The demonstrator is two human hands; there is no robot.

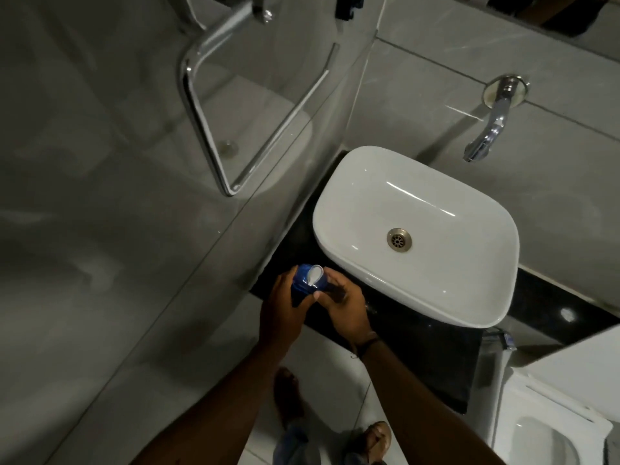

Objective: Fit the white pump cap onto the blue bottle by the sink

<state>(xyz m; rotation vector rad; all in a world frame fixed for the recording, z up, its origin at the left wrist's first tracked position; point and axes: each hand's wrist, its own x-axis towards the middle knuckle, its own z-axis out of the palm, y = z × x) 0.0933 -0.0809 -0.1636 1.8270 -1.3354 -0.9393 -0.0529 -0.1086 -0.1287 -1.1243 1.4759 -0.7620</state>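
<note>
The blue bottle (303, 279) stands at the left end of the black counter, just left of the sink. My left hand (281, 308) wraps around its body from the left. The white pump cap (314, 274) sits on top of the bottle, its nozzle pointing toward me. My right hand (344, 305) comes in from the right, its thumb and fingertips at the base of the cap. Most of the bottle's lower part is hidden by both hands.
A white rectangular sink basin (436, 297) sits on the black counter (419, 347), with a chrome wall tap (486, 135) above it. A glass shower panel with a chrome handle (214, 129) is on the left. A white toilet (550, 414) stands at lower right. My feet are on the floor tiles below.
</note>
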